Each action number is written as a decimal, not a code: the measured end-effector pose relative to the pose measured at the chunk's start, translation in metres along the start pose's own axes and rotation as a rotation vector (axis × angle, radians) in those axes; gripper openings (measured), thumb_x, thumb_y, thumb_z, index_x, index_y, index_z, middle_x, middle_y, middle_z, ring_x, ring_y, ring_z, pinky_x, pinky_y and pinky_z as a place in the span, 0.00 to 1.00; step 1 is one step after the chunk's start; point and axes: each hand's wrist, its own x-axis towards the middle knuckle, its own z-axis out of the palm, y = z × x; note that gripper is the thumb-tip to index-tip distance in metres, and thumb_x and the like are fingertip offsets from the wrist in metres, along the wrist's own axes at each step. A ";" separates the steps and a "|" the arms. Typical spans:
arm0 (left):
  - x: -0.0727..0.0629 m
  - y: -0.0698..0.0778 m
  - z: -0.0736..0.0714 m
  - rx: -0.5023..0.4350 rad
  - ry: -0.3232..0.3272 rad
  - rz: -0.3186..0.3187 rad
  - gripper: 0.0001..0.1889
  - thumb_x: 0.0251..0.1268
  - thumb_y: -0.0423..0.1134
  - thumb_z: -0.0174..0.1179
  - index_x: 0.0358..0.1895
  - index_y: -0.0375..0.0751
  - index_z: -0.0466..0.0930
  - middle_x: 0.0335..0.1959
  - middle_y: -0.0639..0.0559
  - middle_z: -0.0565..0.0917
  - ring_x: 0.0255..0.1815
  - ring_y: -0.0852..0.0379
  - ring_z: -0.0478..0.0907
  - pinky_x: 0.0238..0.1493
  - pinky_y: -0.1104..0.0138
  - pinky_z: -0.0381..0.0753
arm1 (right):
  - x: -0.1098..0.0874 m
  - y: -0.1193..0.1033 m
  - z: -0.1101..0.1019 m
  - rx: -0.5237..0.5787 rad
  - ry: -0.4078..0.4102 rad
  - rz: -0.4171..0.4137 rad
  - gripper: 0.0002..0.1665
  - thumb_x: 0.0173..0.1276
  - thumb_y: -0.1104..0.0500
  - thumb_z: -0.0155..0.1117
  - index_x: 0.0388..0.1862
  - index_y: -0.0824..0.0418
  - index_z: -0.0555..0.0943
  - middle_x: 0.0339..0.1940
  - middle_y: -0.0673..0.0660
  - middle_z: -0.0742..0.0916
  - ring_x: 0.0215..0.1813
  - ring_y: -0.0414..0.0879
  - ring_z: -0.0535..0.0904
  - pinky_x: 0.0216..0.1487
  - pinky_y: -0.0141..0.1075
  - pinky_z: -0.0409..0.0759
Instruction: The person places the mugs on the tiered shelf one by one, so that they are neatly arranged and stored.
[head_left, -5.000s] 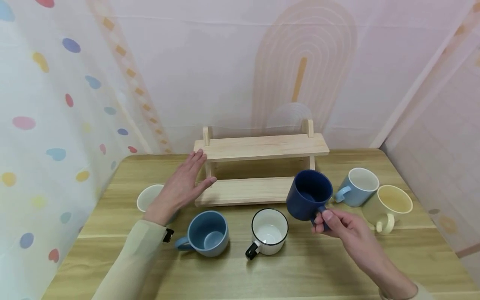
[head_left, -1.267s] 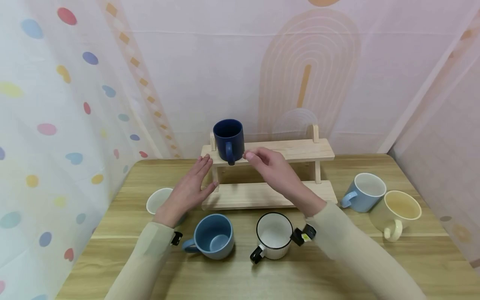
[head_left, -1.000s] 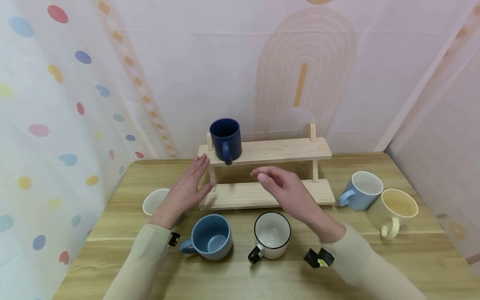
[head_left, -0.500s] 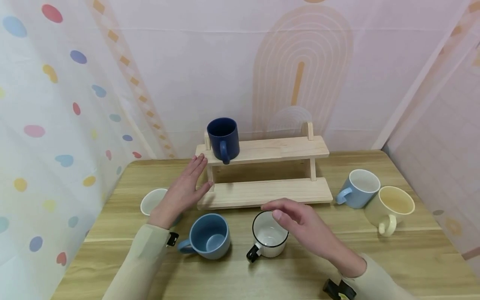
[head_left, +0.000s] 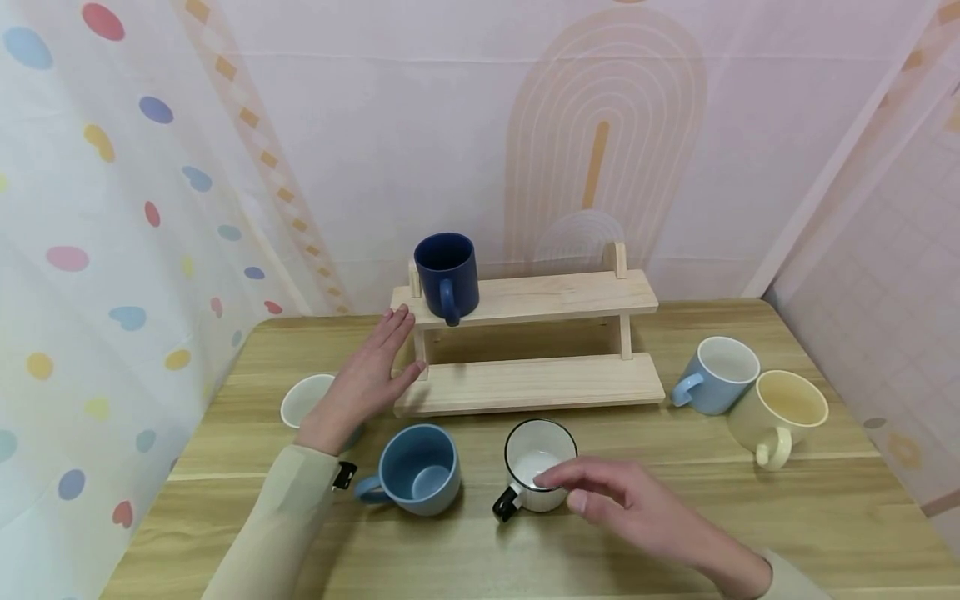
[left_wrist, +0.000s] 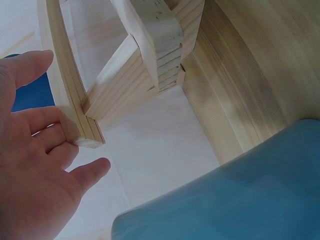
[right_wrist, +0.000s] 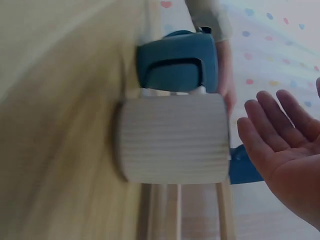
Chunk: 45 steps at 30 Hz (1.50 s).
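Note:
My left hand has its fingers extended and touches the left end of the two-tier wooden shelf, as the left wrist view also shows. On the upper tier's left end stands a dark blue mug, upright, handle facing me. My right hand hovers at the right side of a white mug with black rim and black-tipped handle. Its fingers are loosely bent and hold nothing; the right wrist view shows the palm apart from the ribbed white mug. Left of that mug sits a grey-blue mug.
A cup with a white inside is partly hidden behind my left wrist. At the right of the wooden table stand a light blue mug and a cream-yellow mug, close together. A patterned curtain hangs behind.
The dark blue mug went from my right hand to the upper tier's left end and was let go. My right hand then came back down to the white mug. My left hand stayed at the shelf.

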 end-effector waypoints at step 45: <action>0.000 0.000 0.000 -0.005 -0.005 0.003 0.39 0.75 0.44 0.61 0.80 0.29 0.56 0.84 0.37 0.53 0.84 0.38 0.46 0.80 0.44 0.54 | 0.019 0.048 0.041 0.316 -0.240 0.356 0.39 0.83 0.51 0.56 0.83 0.67 0.57 0.83 0.63 0.63 0.82 0.54 0.57 0.75 0.26 0.59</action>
